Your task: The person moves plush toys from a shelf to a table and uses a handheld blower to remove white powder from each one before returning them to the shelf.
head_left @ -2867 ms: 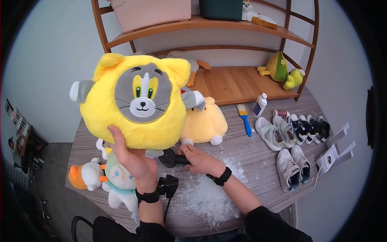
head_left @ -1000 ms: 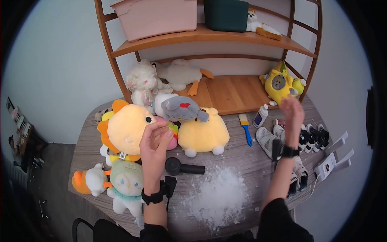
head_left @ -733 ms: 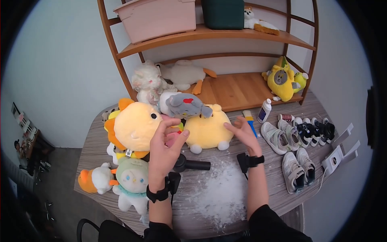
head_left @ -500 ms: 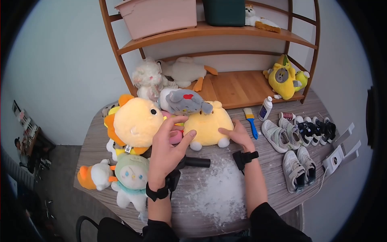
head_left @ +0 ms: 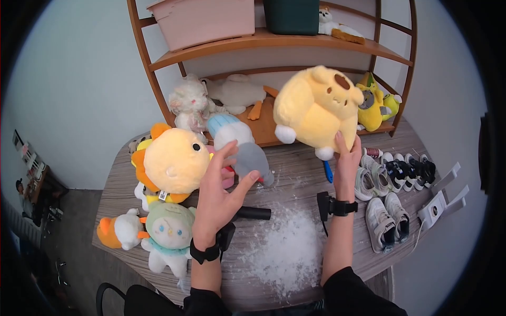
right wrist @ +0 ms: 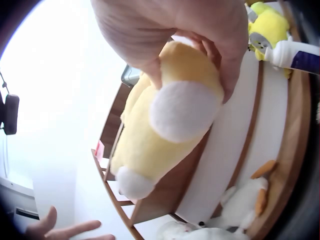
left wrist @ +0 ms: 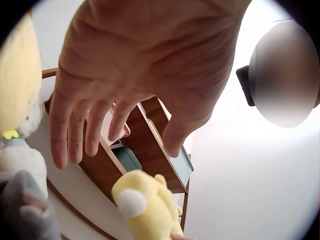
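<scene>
A pale yellow plush toy (head_left: 311, 110) with a brown patch on its head and white paws is held up in front of the shelf. My right hand (head_left: 347, 166) grips it by its lower right side, thumb on the front; in the right wrist view the fingers wrap round the plush near a white paw (right wrist: 182, 112). My left hand (head_left: 221, 192) hovers with spread fingers and holds nothing, close to a grey and white plush (head_left: 247, 155) lying on the table. Left of that hand sits a round peach plush with orange spikes (head_left: 176, 160).
White powder (head_left: 287, 253) is spread over the table's front, beside a black handle-shaped device (head_left: 254, 213). A green-hooded plush (head_left: 168, 231) lies at left. Several shoes (head_left: 382, 221) and a white router-like device (head_left: 435, 210) stand at right. A wooden shelf (head_left: 221, 50) rises behind.
The yellow cat-faced plush went onto the shelf's right end. My right hand then came back, took the pale yellow plush and lifted it up and right; the grey plush shifted down onto the table.
</scene>
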`<state>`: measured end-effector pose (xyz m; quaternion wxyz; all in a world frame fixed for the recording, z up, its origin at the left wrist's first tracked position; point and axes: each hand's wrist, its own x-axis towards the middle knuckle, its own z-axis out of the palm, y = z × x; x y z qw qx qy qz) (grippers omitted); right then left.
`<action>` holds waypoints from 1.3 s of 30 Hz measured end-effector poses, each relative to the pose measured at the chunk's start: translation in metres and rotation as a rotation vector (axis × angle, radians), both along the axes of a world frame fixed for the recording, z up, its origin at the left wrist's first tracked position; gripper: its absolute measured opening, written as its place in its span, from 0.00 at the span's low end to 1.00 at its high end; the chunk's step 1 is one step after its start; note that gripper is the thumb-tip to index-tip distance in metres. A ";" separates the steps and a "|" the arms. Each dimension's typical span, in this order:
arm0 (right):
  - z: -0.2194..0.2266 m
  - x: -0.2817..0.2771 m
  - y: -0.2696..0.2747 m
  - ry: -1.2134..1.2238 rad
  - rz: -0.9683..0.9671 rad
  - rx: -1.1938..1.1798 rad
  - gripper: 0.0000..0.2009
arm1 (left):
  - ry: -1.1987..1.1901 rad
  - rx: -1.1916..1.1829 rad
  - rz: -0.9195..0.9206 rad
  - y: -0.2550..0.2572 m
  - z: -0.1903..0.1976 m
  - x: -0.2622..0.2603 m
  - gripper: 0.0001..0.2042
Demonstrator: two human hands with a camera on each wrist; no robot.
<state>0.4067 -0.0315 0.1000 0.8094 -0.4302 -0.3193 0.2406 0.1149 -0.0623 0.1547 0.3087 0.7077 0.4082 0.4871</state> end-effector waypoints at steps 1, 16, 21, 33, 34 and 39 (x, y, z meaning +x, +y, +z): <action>0.010 -0.004 -0.008 -0.008 0.093 0.036 0.24 | -0.069 -0.018 -0.025 -0.001 -0.001 0.001 0.35; 0.033 -0.083 -0.030 -0.600 0.608 -0.242 0.21 | -0.804 0.000 0.085 -0.010 0.018 -0.018 0.29; 0.004 -0.111 -0.030 -1.311 0.841 -0.528 0.23 | -0.944 0.060 0.162 -0.007 0.019 -0.025 0.29; -0.052 -0.137 -0.009 -1.419 1.036 -0.433 0.28 | -0.862 0.076 0.168 -0.004 0.018 -0.034 0.29; -0.038 -0.129 -0.010 -1.337 1.075 -0.453 0.28 | -0.894 0.073 0.149 -0.005 0.021 -0.034 0.29; 0.024 -0.085 -0.030 -0.483 1.071 -0.413 0.17 | -0.956 0.052 0.106 -0.009 0.023 -0.037 0.29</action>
